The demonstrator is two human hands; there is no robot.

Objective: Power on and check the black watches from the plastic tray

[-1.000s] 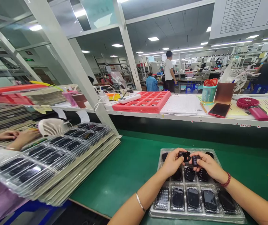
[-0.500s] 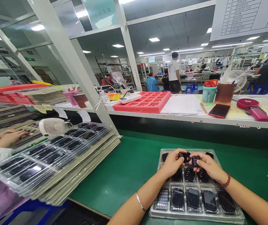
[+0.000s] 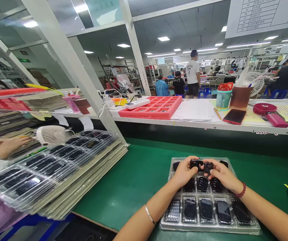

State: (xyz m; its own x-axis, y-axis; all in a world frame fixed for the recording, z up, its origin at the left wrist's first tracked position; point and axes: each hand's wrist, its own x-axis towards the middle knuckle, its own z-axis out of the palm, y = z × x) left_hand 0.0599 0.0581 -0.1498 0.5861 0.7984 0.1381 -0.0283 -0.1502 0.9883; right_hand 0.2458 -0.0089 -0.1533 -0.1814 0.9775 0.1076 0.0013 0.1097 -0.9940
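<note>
My left hand point(image 3: 186, 171) pinches a small black smartwatch body point(image 3: 194, 163) between thumb and fingers. In my right hand point(image 3: 220, 173) is another black smartwatch body point(image 3: 208, 168), held close beside the first. Both are raised over the back part of a clear plastic tray point(image 3: 196, 228). Rows of similar dark watch bodies lie in its pockets, such as a front-row watch body point(image 3: 206, 209). The front-left pocket point(image 3: 173, 211) holds no watch, and its ribbed bottom shows. My hands and forearms cover some of the pockets.
Left stands a stack of loaded trays point(image 3: 91, 174), with a co-worker's hands point(image 3: 8, 146) beyond. A white fan point(image 3: 51, 134) sits behind it. Across the back runs a shelf point(image 3: 191, 126) bearing a red foam tray point(image 3: 144, 114), a phone point(image 3: 234, 116) and a pink handheld fan point(image 3: 272, 115).
The watch in my right hand has tilted, and the lines of text on its screen no longer show. Both hands stay close together above the tray. The whole view has shifted slightly.
</note>
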